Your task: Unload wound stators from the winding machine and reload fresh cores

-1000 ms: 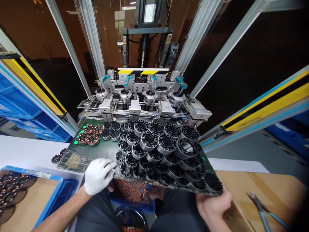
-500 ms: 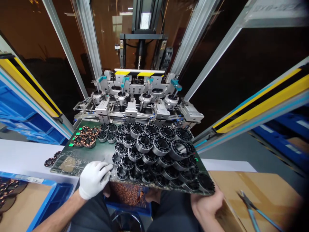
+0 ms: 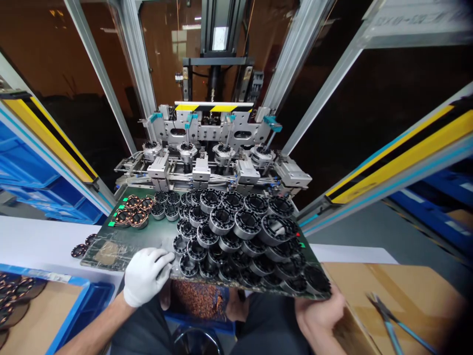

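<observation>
A dark green board [image 3: 121,242] lies in front of me, loaded with several black and silver ring-shaped parts [image 3: 236,231] stacked on its right half. A few copper-wound rings [image 3: 132,209] sit at its far left corner. My left hand [image 3: 146,273], in a white glove, grips the board's near edge, fingers on top. My bare right hand [image 3: 321,313] holds the board's near right corner from underneath.
Behind the board stands a machine fixture [image 3: 207,158] with several round nests and clamps, framed by aluminium posts. A blue bin [image 3: 83,305] with copper coils is at lower left. Cardboard [image 3: 369,281] with pliers [image 3: 388,320] lies at right. Loose rings [image 3: 79,249] rest on the white table.
The view has shifted slightly; both hands keep their hold on the board, which stays in about the same place.
</observation>
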`<state>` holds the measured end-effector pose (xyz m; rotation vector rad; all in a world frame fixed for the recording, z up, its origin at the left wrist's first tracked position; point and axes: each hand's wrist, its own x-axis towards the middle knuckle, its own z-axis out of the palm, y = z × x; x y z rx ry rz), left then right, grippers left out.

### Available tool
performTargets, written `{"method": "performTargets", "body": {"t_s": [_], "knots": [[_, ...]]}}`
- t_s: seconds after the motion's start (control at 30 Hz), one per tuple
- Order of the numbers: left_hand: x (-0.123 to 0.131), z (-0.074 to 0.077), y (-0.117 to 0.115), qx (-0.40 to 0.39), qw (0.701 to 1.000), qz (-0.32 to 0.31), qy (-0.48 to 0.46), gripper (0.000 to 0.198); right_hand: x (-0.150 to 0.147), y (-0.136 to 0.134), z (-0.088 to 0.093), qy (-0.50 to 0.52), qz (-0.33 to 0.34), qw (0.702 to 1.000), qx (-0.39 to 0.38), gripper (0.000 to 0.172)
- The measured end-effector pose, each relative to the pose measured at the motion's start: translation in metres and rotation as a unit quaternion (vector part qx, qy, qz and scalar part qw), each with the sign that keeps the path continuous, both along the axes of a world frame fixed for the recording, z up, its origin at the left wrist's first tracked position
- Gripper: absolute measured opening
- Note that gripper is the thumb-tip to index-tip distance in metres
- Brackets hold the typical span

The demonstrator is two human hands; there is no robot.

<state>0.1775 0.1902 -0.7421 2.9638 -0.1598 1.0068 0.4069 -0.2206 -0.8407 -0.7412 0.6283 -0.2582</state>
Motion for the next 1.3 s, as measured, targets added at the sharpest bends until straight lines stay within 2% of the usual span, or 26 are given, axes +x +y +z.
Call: {"method": "performTargets", "body": {"t_s": [0.13,0.47,0.63,0.8,0.97,1.07,1.13,1.2,1.23,1.27,1.3], "knots": [[0.000,0.001,0.000,0.000,1.000,0.001,0.001,0.028,0.000,0.000,-0.002,-0.004,0.018,1.000,-0.013,0.025],[0.000,0.002,-0.001,-0.001,1.000,0.002,-0.001,0.028,-0.002,0.003,0.001,-0.002,0.007,0.998,-0.066,0.028],[0.000,0.000,-0.001,0.000,1.000,0.005,-0.005,0.029,0.000,0.002,-0.002,0.000,0.020,0.998,-0.053,0.035],[-0.001,-0.001,0.000,-0.006,1.000,0.006,0.003,0.028,-0.002,0.002,0.002,-0.007,0.005,1.000,-0.016,0.020],[-0.001,-0.001,0.000,-0.001,1.000,0.004,0.003,0.029,0.003,0.004,0.013,0.019,-0.003,1.000,0.019,0.018],[-0.001,0.000,0.000,0.004,1.000,0.006,0.000,0.030,0.003,0.005,0.012,0.005,-0.005,1.000,-0.002,0.020],[0.000,-0.001,0.000,0.004,1.000,0.008,-0.002,0.029,-0.011,0.006,0.003,-0.008,-0.002,0.999,-0.041,0.026],[0.000,-0.002,0.000,0.002,1.000,0.008,0.000,0.027,-0.041,0.007,-0.008,0.022,0.043,0.995,-0.092,0.046],[0.000,-0.003,0.000,-0.001,1.000,0.009,0.001,0.026,-0.060,0.007,-0.011,0.063,0.099,0.986,-0.122,0.059],[0.000,-0.004,0.001,-0.004,1.000,0.009,0.004,0.026,-0.080,0.008,-0.011,0.112,0.186,0.964,-0.155,0.073],[0.000,-0.005,0.001,-0.006,1.000,0.008,0.007,0.026,-0.100,0.009,-0.005,0.153,0.310,0.918,-0.197,0.086]]}}
